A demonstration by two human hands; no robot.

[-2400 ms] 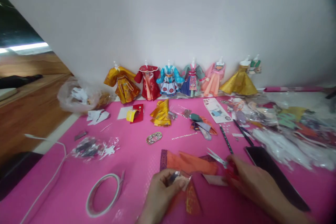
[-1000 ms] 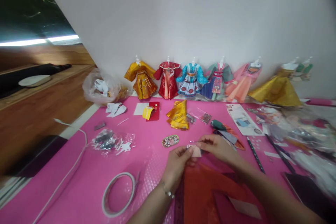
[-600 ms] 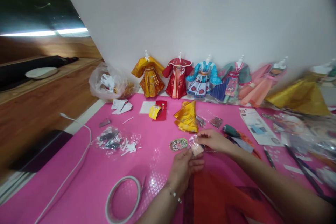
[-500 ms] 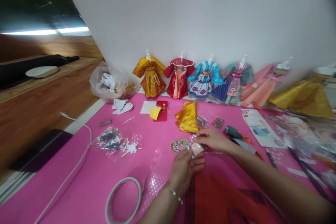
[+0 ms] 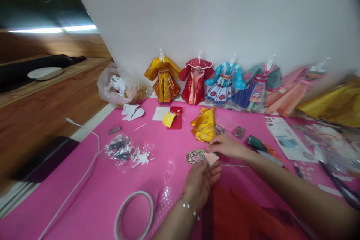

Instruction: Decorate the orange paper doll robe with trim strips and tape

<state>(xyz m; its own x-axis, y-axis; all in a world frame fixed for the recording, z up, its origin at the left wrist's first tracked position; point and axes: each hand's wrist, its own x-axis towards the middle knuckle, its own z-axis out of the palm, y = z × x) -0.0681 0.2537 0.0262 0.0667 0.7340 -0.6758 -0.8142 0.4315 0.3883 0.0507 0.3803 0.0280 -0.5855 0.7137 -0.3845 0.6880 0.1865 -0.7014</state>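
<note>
Clasped the small, speckled, pale-peach piece point(image 5: 213, 159) in the left hand point(image 5: 199, 184) over the pink tabletop point(image 5: 165, 143), not yet set down; held the right hand point(image 5: 225, 146) at its edge, could not tell whether gripping. Had the gold-robed figure point(image 5: 163, 80) already dressed.

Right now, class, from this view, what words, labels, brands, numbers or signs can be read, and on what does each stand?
None can be read clearly.
Printed sheet: small print, too blurred to read.
Yellow card: pale marks, too small to read.
Red card: marks too small to make out.
</note>
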